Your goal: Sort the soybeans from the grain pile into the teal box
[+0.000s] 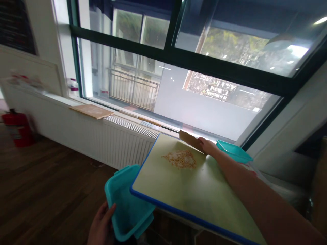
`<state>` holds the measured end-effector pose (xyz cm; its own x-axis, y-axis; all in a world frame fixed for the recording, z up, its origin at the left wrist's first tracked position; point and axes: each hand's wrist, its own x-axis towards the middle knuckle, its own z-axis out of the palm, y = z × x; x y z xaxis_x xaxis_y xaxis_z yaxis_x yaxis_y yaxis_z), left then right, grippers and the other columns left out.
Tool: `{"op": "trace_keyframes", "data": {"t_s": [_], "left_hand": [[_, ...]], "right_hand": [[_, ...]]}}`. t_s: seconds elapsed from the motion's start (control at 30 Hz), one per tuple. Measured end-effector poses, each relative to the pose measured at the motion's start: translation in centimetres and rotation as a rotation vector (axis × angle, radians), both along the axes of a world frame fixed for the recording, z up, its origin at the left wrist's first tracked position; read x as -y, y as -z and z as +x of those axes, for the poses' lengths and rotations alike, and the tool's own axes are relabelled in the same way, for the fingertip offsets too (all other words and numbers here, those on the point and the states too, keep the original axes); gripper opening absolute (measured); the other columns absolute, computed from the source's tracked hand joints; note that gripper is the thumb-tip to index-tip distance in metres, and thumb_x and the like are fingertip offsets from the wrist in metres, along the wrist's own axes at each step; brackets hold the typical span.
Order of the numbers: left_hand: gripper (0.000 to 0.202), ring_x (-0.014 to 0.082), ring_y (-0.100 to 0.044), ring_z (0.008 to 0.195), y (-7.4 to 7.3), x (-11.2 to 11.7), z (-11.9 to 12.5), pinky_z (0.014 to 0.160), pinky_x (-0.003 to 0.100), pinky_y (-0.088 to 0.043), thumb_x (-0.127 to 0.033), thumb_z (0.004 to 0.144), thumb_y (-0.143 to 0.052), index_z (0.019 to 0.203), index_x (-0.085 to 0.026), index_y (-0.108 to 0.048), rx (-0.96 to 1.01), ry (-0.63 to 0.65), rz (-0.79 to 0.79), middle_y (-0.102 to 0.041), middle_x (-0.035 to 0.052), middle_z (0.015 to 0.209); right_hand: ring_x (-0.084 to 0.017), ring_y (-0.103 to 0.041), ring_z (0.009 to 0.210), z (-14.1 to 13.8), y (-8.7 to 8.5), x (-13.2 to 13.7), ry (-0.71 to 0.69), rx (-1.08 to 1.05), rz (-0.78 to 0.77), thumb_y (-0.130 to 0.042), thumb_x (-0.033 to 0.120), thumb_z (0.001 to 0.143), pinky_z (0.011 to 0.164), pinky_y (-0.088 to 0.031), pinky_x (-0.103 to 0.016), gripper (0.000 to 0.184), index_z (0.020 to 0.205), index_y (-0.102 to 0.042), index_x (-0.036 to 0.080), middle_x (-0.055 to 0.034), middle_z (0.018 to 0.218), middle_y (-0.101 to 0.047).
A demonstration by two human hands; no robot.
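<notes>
My left hand (103, 221) grips the rim of a teal plastic bin (130, 204), holding it tilted just below the near left edge of the table. On the pale green tabletop (204, 194) with a blue edge lies a small heap of tan grains or bits (181, 159), too small to name. With my arm stretched across the table, my right hand (208, 146) is closed on a flat piece of brown cardboard (191, 140). The cardboard stands on edge near the table's far side, behind the heap and apart from it.
A second teal bin (235, 151) stands by the far right side of the table. Beyond it are a large window and a white radiator (127, 139) with a wooden board (92, 111) on its ledge. A red fire extinguisher (17, 129) stands on the floor at left.
</notes>
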<state>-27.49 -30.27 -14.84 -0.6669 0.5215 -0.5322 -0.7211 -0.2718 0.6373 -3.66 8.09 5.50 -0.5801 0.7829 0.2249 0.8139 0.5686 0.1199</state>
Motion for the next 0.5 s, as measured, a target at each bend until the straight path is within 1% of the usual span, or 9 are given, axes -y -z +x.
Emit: {"op": "trace_keyframes", "data": {"t_s": [0.07,0.13,0.23,0.37,0.5], "left_hand": [[0.044,0.0231,-0.064,0.067,0.0,0.0,-0.1,0.06,0.034,-0.053,-0.026,0.055,-0.075,0.095,-0.023,-0.059,0.004,0.011,-0.025,-0.067,0.0001,0.075],[0.043,0.0243,-0.065,0.067,-0.1,0.1,-0.2,0.06,0.035,-0.053,-0.028,0.055,-0.074,0.094,-0.024,-0.059,-0.004,0.035,-0.054,-0.066,-0.0001,0.072],[0.042,0.0248,-0.064,0.064,-0.3,0.3,-0.2,0.058,0.037,-0.053,-0.029,0.055,-0.074,0.093,-0.023,-0.058,-0.019,0.069,-0.104,-0.065,-0.0002,0.068],[0.042,0.0263,-0.065,0.066,-0.5,0.3,0.1,0.059,0.038,-0.053,-0.028,0.054,-0.073,0.094,-0.022,-0.06,-0.06,0.074,-0.141,-0.067,0.0016,0.072],[0.035,0.0289,-0.065,0.072,-0.4,0.2,0.4,0.061,0.041,-0.054,-0.03,0.056,-0.071,0.088,-0.021,-0.061,-0.149,0.049,-0.15,-0.067,0.0037,0.075]], "right_hand": [[-0.023,-0.06,0.096,-0.6,0.5,-0.3,-0.035,0.015,-0.032,-0.038,0.023,0.085,0.079,-0.043,-0.031,0.042,0.124,-0.053,0.018,-0.0106,0.112,-0.064],[-0.023,-0.06,0.095,-1.1,0.9,-0.5,-0.075,0.041,-0.08,-0.043,0.023,0.083,0.08,-0.043,-0.03,0.04,0.121,-0.057,0.022,-0.0075,0.11,-0.066],[-0.021,-0.06,0.096,-1.4,1.3,-0.5,-0.111,0.073,-0.138,-0.047,0.021,0.081,0.082,-0.044,-0.03,0.039,0.118,-0.059,0.026,-0.0039,0.111,-0.066],[-0.023,-0.059,0.099,-0.5,1.3,-0.4,-0.13,0.071,-0.178,-0.049,0.021,0.079,0.086,-0.043,-0.032,0.042,0.12,-0.059,0.025,-0.0053,0.113,-0.065],[-0.022,-0.06,0.098,0.9,0.9,-0.1,-0.16,0.066,-0.233,-0.052,0.018,0.076,0.087,-0.043,-0.031,0.045,0.119,-0.06,0.027,-0.0022,0.112,-0.066]]}}
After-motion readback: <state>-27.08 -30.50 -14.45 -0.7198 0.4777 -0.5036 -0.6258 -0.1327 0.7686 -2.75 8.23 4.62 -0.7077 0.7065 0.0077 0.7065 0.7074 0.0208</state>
